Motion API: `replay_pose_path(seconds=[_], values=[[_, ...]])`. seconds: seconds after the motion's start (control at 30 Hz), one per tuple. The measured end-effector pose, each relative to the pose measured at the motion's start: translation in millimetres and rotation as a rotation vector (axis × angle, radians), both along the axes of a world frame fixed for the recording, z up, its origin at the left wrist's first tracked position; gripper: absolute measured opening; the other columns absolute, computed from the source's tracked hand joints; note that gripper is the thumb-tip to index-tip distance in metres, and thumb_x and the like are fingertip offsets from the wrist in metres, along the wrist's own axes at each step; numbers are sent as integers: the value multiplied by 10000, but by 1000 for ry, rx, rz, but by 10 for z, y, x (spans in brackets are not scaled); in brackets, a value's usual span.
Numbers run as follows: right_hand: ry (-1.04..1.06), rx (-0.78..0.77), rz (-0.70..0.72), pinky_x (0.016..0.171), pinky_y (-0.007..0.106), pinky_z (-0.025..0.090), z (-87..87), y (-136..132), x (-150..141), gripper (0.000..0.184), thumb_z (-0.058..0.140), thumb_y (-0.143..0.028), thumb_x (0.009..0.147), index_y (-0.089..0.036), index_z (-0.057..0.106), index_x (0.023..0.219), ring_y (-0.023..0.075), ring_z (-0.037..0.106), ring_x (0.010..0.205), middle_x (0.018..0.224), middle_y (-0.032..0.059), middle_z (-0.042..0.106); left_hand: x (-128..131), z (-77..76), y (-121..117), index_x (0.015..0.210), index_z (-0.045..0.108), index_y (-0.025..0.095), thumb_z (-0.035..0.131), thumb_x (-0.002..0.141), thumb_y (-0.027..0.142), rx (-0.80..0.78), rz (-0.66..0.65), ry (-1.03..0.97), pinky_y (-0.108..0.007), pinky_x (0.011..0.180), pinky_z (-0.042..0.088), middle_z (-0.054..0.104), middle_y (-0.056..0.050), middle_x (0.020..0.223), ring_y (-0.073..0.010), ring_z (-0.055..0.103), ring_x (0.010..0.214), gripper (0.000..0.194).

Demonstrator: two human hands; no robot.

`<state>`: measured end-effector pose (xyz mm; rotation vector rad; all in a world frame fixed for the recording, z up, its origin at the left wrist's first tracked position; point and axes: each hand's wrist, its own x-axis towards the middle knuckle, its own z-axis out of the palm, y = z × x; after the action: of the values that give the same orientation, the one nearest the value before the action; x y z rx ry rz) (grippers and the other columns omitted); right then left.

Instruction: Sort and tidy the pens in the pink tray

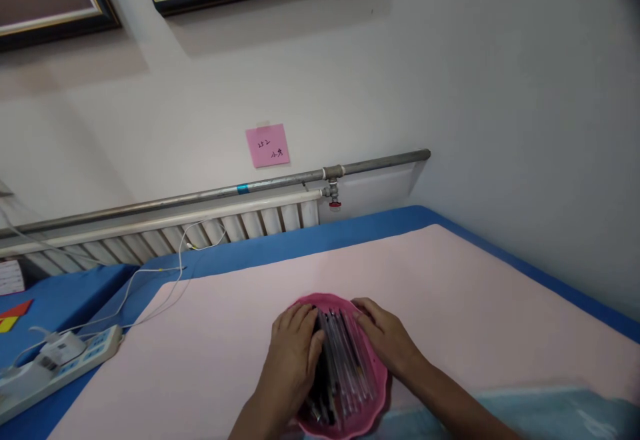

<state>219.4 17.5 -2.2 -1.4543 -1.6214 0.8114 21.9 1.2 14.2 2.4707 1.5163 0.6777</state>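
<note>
Pink is the dish (381, 397) with wavy rim that, in the head view, stands on a pale pink sheet (210, 340), at the bottom middle, between the two hands. Many thin, mostly clear pens (347, 353) lie in it side by side, with darker ones at the left. The left hand (295, 350) lies over the left side of the dish, its fingers close together and a little bent, at the pens; whether it grips any of them, I cannot tell. The right hand (393, 343) is partly closed and has hold of the right rim. Under the sheet is a blue cover (370, 228), and at the lower right there is a blurred teal cloth (550, 413). To the left lies a white power strip (100, 353) with plugs and cables. Behind are a white radiator (253, 223), a metal pipe (200, 197) and, on the wall, a pink note (267, 147) with handwriting
</note>
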Motion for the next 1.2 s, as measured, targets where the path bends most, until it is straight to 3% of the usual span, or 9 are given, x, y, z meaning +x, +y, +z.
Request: replay_pose_path(seconds=[0.13, 0.3, 0.83, 1.2], values=[[-5, 11, -4, 813, 355, 454, -2, -7, 0, 296, 406, -393, 814, -216, 612, 932, 228, 617, 894, 939, 62, 685, 91, 113, 101, 1232, 507, 193, 309, 918, 318, -119, -91, -120, -418, 1011, 363, 570, -76, 1258, -208, 484, 1161, 392], [-14, 17, -5, 816, 355, 458, -11, 1, -3, 291, 418, -354, 811, -218, 624, 965, 220, 621, 897, 966, 64, 689, 184, 212, 184, 1055, 596, 205, 306, 916, 306, -185, -153, -122, -417, 929, 406, 647, -65, 1082, -213, 556, 1016, 337], [-31, 29, 1, 816, 341, 456, -26, 8, 9, 275, 436, -305, 806, -207, 620, 985, 212, 619, 905, 984, 68, 686, 199, 208, 202, 918, 642, 232, 294, 909, 305, -150, -188, -129, -372, 821, 435, 679, -38, 929, -200, 591, 869, 355], [-60, 34, -1, 806, 346, 460, -43, 4, 11, 288, 421, -331, 831, -221, 625, 1003, 213, 614, 900, 986, 60, 686, 197, 249, 199, 979, 636, 236, 287, 911, 328, -176, -228, -176, -371, 847, 444, 680, -43, 924, -201, 598, 898, 367]])
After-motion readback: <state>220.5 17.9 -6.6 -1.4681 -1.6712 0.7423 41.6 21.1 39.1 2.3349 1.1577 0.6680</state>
